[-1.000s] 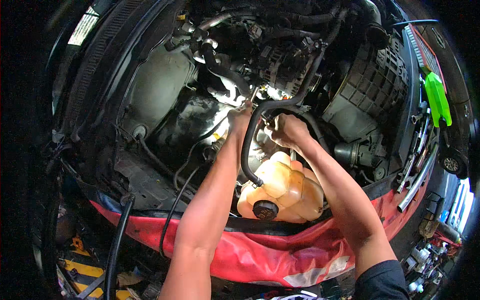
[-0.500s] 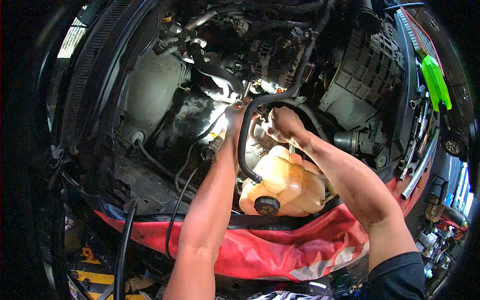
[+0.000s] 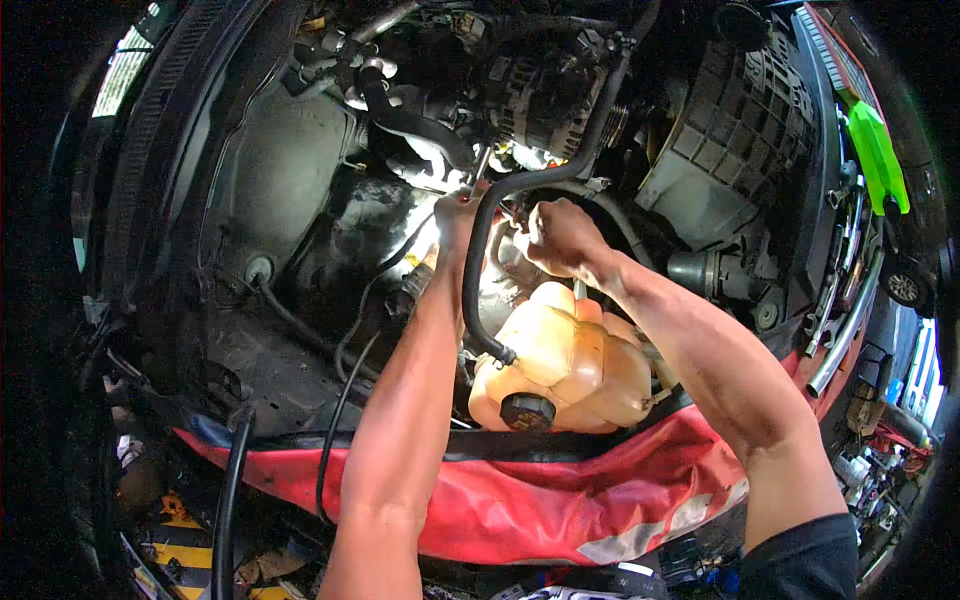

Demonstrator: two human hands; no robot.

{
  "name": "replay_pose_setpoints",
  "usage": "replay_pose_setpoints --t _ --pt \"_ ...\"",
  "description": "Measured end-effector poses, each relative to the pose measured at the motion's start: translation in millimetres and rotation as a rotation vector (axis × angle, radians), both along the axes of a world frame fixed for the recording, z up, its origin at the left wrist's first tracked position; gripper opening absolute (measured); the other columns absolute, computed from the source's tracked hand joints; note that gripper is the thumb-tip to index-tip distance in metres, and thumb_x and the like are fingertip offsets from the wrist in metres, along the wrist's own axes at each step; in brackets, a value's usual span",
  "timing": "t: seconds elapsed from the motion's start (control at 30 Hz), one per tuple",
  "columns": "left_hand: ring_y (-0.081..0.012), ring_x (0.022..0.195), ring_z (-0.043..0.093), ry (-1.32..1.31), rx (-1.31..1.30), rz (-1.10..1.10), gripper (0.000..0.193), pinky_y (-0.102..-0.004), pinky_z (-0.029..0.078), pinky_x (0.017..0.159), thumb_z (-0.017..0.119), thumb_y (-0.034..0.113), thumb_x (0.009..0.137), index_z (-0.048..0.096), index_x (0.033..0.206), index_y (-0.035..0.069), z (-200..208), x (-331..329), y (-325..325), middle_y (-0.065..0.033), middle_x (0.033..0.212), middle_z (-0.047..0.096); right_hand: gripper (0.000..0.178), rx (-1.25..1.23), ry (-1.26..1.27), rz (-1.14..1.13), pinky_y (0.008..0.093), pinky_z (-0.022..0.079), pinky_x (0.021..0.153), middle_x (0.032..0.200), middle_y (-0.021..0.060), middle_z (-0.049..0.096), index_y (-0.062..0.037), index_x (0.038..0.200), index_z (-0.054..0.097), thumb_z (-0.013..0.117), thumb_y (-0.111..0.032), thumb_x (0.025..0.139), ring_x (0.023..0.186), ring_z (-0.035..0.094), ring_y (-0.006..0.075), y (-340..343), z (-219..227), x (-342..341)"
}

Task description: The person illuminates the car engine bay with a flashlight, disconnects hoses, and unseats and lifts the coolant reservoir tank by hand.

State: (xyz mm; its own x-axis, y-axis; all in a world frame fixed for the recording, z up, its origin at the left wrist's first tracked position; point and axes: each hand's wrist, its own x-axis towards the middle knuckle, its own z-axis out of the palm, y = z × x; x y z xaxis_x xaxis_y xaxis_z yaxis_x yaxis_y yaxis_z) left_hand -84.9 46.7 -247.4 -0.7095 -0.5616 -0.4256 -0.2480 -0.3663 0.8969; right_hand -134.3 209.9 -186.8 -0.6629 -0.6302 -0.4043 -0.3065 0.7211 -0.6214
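Both my arms reach deep into a car's engine bay. Overexposed by bright light, my left hand (image 3: 458, 216) is closed beside a curved black hose (image 3: 476, 270), which partly covers its fingers. A thin metal rod (image 3: 483, 162) rises at its fingertips; what the fingers grip is unclear. Across the hose, my right hand (image 3: 562, 238) is curled in a fist, its fingertips turned toward the left hand and whatever they hold hidden. Nearer me, below the right hand, sits a yellowed coolant reservoir (image 3: 570, 360) with a black cap (image 3: 527, 411); the hose joins its left side.
An alternator (image 3: 540, 105) lies beyond my hands, with a ribbed black plastic housing (image 3: 730, 130) to the right. Wrenches (image 3: 828, 290) and a bright green object (image 3: 875, 160) rest along the right fender. A red cover (image 3: 560, 500) drapes the front edge. A black prop rod (image 3: 231, 500) stands lower left.
The whole view has shifted slightly, moving the engine bay a little left in the picture. Both hands keep their places by the hose, the right fist turned slightly.
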Motion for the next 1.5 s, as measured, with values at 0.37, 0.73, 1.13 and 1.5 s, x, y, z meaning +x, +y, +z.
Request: replay_pose_setpoints --t 0.37,0.73,1.13,1.5 --pt "-0.0160 0.060 0.067 -0.123 0.056 -0.033 0.022 -0.0300 0.055 0.052 0.079 0.014 0.100 0.069 0.095 -0.006 11.6 -1.6 -0.9 -0.0115 0.077 0.071 0.031 -0.015 0.018 -0.028 0.0496 0.059 0.085 0.094 0.0256 0.075 -0.0056 0.104 0.080 0.075 -0.032 0.089 0.091 0.073 0.0456 -3.1 -10.6 0.1" --pt "-0.0150 0.062 0.068 -0.144 0.008 -0.027 0.015 -0.0290 0.055 0.054 0.079 0.010 0.097 0.072 0.097 -0.003 16.0 -2.9 0.1 -0.0088 0.076 0.070 0.033 0.011 -0.022 -0.006 0.0517 0.061 0.090 0.103 0.0252 0.077 -0.0052 0.108 0.078 0.077 -0.019 0.078 0.100 0.075 0.0451 -1.7 0.8 -2.5" --pt "-0.0192 0.060 0.068 -0.111 -0.008 -0.049 0.031 -0.0329 0.059 0.055 0.078 0.020 0.101 0.070 0.085 -0.005 2.3 -0.2 -5.6 -0.0090 0.069 0.066 0.039 -0.008 -0.032 -0.004 0.0527 0.060 0.087 0.104 0.0247 0.076 -0.0063 0.112 0.077 0.080 -0.024 0.077 0.098 0.074 0.0458 -4.6 -9.3 -4.2" --pt "-0.0256 0.080 0.071 -0.089 -0.058 -0.456 0.029 -0.0460 0.065 0.066 0.063 0.031 0.107 0.071 0.114 0.005 16.5 12.0 -38.7 -0.0101 0.096 0.070 0.021 -0.545 -0.128 0.277 0.0377 0.052 0.070 0.088 0.0117 0.071 0.0001 0.097 0.073 0.065 -0.019 0.094 0.078 0.067 0.0220 15.9 31.2 -20.3"
